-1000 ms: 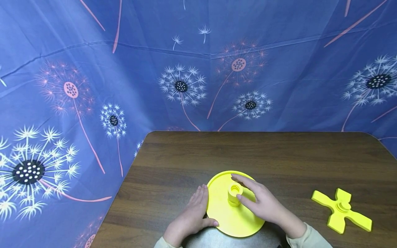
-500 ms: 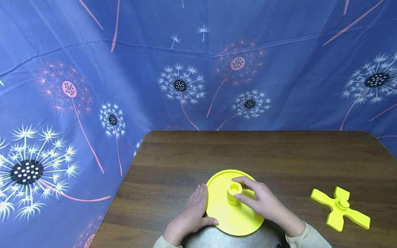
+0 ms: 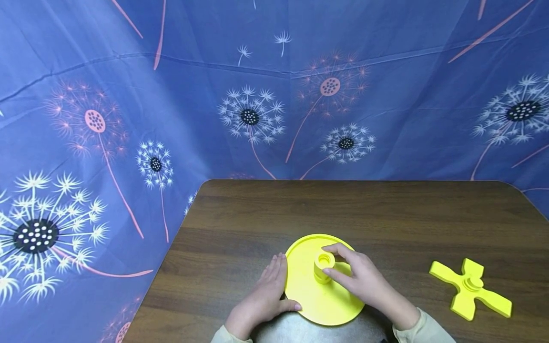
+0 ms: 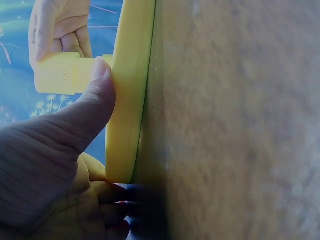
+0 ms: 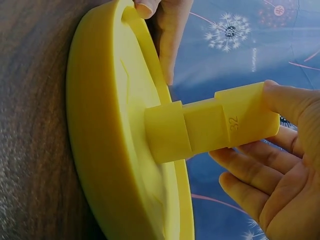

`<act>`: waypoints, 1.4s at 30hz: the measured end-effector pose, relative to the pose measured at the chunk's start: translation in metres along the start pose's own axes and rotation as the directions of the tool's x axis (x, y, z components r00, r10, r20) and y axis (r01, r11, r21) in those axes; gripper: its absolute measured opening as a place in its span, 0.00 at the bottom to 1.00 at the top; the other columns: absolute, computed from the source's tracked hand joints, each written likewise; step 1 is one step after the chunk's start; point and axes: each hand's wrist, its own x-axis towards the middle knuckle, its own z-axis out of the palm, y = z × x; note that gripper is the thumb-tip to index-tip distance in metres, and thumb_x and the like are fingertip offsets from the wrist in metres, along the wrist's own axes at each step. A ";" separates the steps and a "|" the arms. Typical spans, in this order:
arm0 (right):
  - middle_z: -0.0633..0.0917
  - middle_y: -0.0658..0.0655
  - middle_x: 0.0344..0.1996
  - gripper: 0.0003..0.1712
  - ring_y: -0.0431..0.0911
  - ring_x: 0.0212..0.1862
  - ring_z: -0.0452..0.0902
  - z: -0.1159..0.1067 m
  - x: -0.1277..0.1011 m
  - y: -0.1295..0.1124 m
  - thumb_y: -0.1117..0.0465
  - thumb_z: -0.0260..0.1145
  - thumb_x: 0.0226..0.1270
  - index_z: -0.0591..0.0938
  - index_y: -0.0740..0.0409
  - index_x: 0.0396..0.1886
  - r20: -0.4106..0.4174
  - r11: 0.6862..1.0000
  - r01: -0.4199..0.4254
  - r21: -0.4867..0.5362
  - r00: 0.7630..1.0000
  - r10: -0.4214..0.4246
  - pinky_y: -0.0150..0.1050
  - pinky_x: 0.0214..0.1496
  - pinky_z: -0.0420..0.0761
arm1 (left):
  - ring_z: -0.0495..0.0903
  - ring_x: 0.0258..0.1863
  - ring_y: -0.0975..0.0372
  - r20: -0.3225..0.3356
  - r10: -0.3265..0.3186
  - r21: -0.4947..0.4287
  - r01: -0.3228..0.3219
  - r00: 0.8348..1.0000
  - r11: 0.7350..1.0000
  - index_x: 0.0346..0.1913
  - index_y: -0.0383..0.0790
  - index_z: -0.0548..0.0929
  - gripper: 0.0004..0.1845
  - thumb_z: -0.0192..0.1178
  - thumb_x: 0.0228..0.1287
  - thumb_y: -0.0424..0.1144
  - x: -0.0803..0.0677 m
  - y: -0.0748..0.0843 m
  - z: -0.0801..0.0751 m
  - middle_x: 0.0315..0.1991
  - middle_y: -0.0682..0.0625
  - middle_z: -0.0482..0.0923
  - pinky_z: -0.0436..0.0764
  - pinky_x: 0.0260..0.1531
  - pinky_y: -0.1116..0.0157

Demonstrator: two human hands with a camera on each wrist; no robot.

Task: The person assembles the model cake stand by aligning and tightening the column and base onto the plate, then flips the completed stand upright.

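Note:
A yellow round plate with a raised rim lies on the table. From its middle rises a hollow yellow post; the right wrist view shows its stepped, flat-sided stem marked 32. My right hand pinches the post's top between thumb and index finger, the other fingers below. My left hand lies along the plate's left edge with its fingers straight and together. Its thumb presses against the rim in the left wrist view.
To the right lies a yellow four-armed cross piece with a round knob in its centre. A dark wooden table carries everything. Behind it hangs a blue cloth with dandelion prints.
My right index finger has come slightly closer to the post's top. The left hand, plate and cross piece stay where they were; the head view shifts a little.

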 end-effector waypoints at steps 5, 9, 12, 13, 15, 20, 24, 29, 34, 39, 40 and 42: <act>0.84 0.44 0.46 0.21 0.39 0.45 0.82 0.001 0.000 -0.001 0.63 0.73 0.59 0.80 0.59 0.53 -0.015 1.000 0.007 0.005 1.000 -0.007 0.49 0.47 0.84 | 0.45 0.75 0.45 -0.002 -0.003 0.000 0.003 1.000 1.000 0.75 0.26 0.46 0.59 0.67 0.55 0.57 0.001 0.000 0.000 0.75 0.32 0.44 0.54 0.71 0.47; 0.85 0.44 0.45 0.22 0.39 0.45 0.82 0.003 -0.001 0.000 0.63 0.73 0.58 0.80 0.59 0.52 -0.038 1.000 0.009 -0.009 0.999 -0.009 0.48 0.46 0.84 | 0.45 0.75 0.45 0.000 -0.005 0.000 0.005 1.000 1.000 0.75 0.26 0.46 0.59 0.67 0.55 0.58 0.001 0.000 0.000 0.76 0.32 0.44 0.54 0.71 0.47; 0.85 0.44 0.43 0.22 0.38 0.44 0.82 0.005 -0.002 0.000 0.64 0.74 0.57 0.80 0.59 0.52 -0.056 1.000 0.010 -0.018 0.998 -0.011 0.47 0.46 0.84 | 0.45 0.75 0.45 0.000 -0.002 -0.003 0.002 1.000 1.000 0.75 0.26 0.46 0.59 0.67 0.54 0.58 0.001 0.001 -0.001 0.76 0.32 0.45 0.54 0.70 0.47; 0.85 0.44 0.43 0.22 0.38 0.44 0.82 0.006 -0.002 0.000 0.64 0.74 0.57 0.80 0.60 0.52 -0.061 1.000 0.010 -0.019 0.998 -0.011 0.47 0.46 0.84 | 0.45 0.75 0.45 0.000 -0.001 -0.002 0.001 1.000 1.000 0.75 0.25 0.46 0.59 0.67 0.54 0.58 0.000 0.001 -0.001 0.75 0.32 0.45 0.55 0.70 0.47; 0.85 0.44 0.42 0.22 0.38 0.44 0.82 0.007 -0.002 0.000 0.64 0.74 0.57 0.80 0.60 0.51 -0.071 1.000 0.007 -0.020 0.997 -0.008 0.48 0.45 0.84 | 0.46 0.75 0.45 0.000 0.001 0.002 -0.001 1.000 1.000 0.75 0.25 0.46 0.59 0.67 0.54 0.58 0.000 0.002 -0.002 0.75 0.32 0.45 0.55 0.70 0.47; 0.86 0.44 0.41 0.22 0.38 0.43 0.82 0.009 -0.004 -0.003 0.64 0.74 0.56 0.80 0.58 0.51 -0.096 0.999 -0.018 -0.030 0.995 0.015 0.48 0.45 0.84 | 0.46 0.75 0.45 0.001 -0.006 0.009 0.006 1.000 1.000 0.75 0.26 0.46 0.59 0.67 0.54 0.58 0.000 0.003 -0.002 0.75 0.32 0.45 0.55 0.71 0.48; 0.85 0.44 0.40 0.22 0.38 0.42 0.82 0.012 -0.005 -0.005 0.64 0.74 0.56 0.80 0.58 0.51 -0.115 0.999 -0.030 -0.031 0.993 0.026 0.48 0.44 0.84 | 0.46 0.75 0.45 0.001 -0.009 0.012 0.009 1.000 1.000 0.75 0.26 0.46 0.59 0.67 0.54 0.58 0.000 0.004 -0.002 0.75 0.32 0.45 0.54 0.71 0.48; 0.86 0.44 0.40 0.22 0.39 0.42 0.83 0.012 -0.007 -0.008 0.66 0.74 0.55 0.80 0.60 0.51 -0.138 0.999 -0.041 -0.027 0.990 0.037 0.47 0.45 0.84 | 0.45 0.75 0.45 0.006 -0.005 0.008 0.005 1.000 1.000 0.75 0.26 0.45 0.59 0.68 0.54 0.57 0.001 0.005 -0.002 0.75 0.32 0.45 0.54 0.71 0.48; 0.86 0.44 0.41 0.23 0.39 0.43 0.83 0.008 -0.012 -0.008 0.65 0.75 0.55 0.80 0.59 0.52 -0.159 0.996 -0.086 -0.028 0.984 0.081 0.44 0.46 0.84 | 0.44 0.75 0.45 0.025 0.010 -0.001 -0.010 1.000 1.000 0.75 0.26 0.45 0.59 0.67 0.55 0.57 0.006 0.009 -0.002 0.76 0.33 0.43 0.54 0.71 0.47; 0.85 0.43 0.44 0.24 0.38 0.45 0.81 0.004 -0.012 -0.007 0.61 0.74 0.58 0.80 0.58 0.54 -0.100 0.989 -0.144 0.021 0.984 0.146 0.45 0.49 0.83 | 0.42 0.75 0.45 0.026 0.008 -0.051 -0.007 1.000 0.999 0.75 0.27 0.44 0.59 0.68 0.55 0.57 0.004 0.009 -0.002 0.76 0.34 0.42 0.52 0.70 0.45; 0.84 0.44 0.45 0.24 0.38 0.46 0.81 0.003 -0.011 -0.007 0.59 0.73 0.59 0.79 0.57 0.55 -0.078 0.988 -0.154 0.031 0.985 0.156 0.45 0.50 0.83 | 0.42 0.75 0.45 0.025 0.006 -0.066 -0.004 1.000 0.998 0.75 0.27 0.44 0.59 0.68 0.55 0.57 0.003 0.009 -0.001 0.77 0.34 0.42 0.52 0.70 0.45; 0.84 0.47 0.49 0.26 0.40 0.47 0.82 -0.001 -0.011 -0.007 0.57 0.72 0.61 0.78 0.57 0.58 -0.037 0.986 -0.162 0.044 0.986 0.163 0.47 0.51 0.82 | 0.42 0.75 0.44 0.018 0.003 -0.086 -0.002 1.000 0.996 0.75 0.26 0.44 0.60 0.68 0.55 0.56 0.001 0.008 0.000 0.76 0.34 0.41 0.51 0.70 0.44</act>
